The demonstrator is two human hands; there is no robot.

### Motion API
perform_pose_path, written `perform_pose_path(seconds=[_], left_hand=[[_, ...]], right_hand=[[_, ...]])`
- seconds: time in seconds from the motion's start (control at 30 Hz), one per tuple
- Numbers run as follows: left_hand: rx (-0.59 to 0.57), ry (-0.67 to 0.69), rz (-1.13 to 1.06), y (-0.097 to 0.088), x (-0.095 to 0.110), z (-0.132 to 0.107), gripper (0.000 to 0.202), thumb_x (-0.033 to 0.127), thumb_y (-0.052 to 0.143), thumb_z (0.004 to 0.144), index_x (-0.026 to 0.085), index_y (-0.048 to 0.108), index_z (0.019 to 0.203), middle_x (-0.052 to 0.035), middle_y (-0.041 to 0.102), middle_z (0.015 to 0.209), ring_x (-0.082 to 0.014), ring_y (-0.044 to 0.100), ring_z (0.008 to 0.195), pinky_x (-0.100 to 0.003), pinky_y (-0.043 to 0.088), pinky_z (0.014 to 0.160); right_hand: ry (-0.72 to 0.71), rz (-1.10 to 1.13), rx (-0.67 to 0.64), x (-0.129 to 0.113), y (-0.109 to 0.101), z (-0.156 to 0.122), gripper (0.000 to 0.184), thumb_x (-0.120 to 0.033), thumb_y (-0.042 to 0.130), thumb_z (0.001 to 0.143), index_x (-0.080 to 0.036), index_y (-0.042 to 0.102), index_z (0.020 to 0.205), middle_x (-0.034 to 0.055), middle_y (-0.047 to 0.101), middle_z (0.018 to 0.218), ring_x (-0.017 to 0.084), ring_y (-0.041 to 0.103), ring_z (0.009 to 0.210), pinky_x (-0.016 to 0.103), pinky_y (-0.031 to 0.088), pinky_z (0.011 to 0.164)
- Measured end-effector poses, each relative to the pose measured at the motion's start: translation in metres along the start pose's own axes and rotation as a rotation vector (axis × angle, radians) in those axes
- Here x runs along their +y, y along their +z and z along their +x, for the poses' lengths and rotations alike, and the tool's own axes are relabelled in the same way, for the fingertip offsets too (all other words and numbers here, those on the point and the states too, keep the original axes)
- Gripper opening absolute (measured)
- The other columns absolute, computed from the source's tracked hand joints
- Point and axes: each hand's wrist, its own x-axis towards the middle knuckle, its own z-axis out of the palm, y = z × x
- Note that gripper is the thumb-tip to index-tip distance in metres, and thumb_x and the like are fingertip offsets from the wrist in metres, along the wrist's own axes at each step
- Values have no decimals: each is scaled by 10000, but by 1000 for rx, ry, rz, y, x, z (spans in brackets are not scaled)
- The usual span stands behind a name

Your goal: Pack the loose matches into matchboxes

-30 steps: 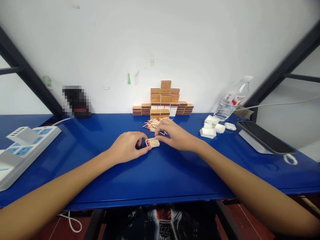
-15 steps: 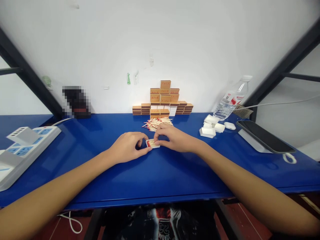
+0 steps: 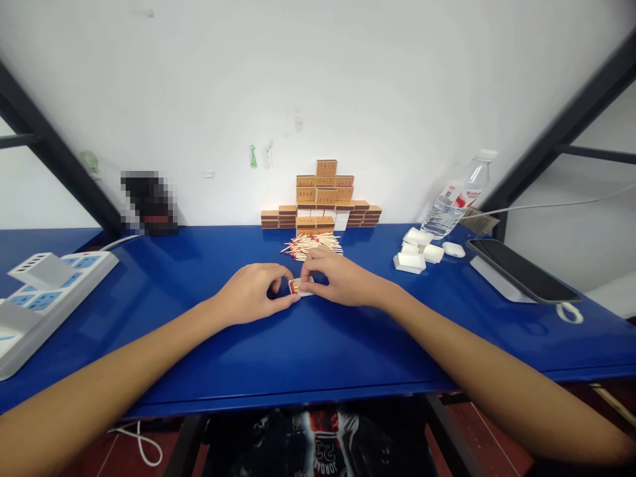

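Observation:
A small white matchbox tray (image 3: 309, 293) lies on the blue table in front of me, with red-tipped matches (image 3: 297, 286) inside it. My left hand (image 3: 258, 291) holds the tray's left end between thumb and forefinger. Over the tray's right part, the thumb and forefinger of my right hand (image 3: 335, 275) are pinched at the matches, partly hiding them. How many they grip cannot be made out. Just behind my right hand is a heap of loose matches (image 3: 311, 245), heads mostly toward the left.
Brown matchboxes (image 3: 325, 195) are stacked against the wall behind the heap. To the right lie several white trays (image 3: 410, 263), a white case (image 3: 454, 250), a water bottle (image 3: 454, 199) and a propped phone (image 3: 521, 270). A power strip (image 3: 64, 298) sits at left.
My right hand's fingertips have shifted slightly left and down over the matches in the tray. My left hand stays at the tray's end. The whole view has shifted slightly.

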Motion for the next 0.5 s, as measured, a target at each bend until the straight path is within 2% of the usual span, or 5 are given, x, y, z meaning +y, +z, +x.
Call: perform_pose_path(seconds=[0.17,0.33,0.5], left_hand=[[0,7,4,0,-1,0,279,469,663,924,206,703,1007,24,598,697,-138,526,609,-267,331,567],[6,20,9,0,0,0,279,473,665,924,199,702,963,20,597,696,-135,517,603,-267,333,564],[10,19,10,1,-1,0,281,474,664,925,200,698,975,23,600,699,-135,518,604,-267,334,565]], right_hand=[[-47,14,-4,0,-4,-1,86,-270,612,998,-218,680,998,74,620,989,241,535,997,388,437,904],[-52,1,-34,2,-3,-1,72,-236,617,982,-219,686,975,75,612,994,244,535,1002,389,441,895],[-42,-3,18,2,1,0,82,-202,597,976,-210,678,981,71,627,974,238,543,986,379,443,881]])
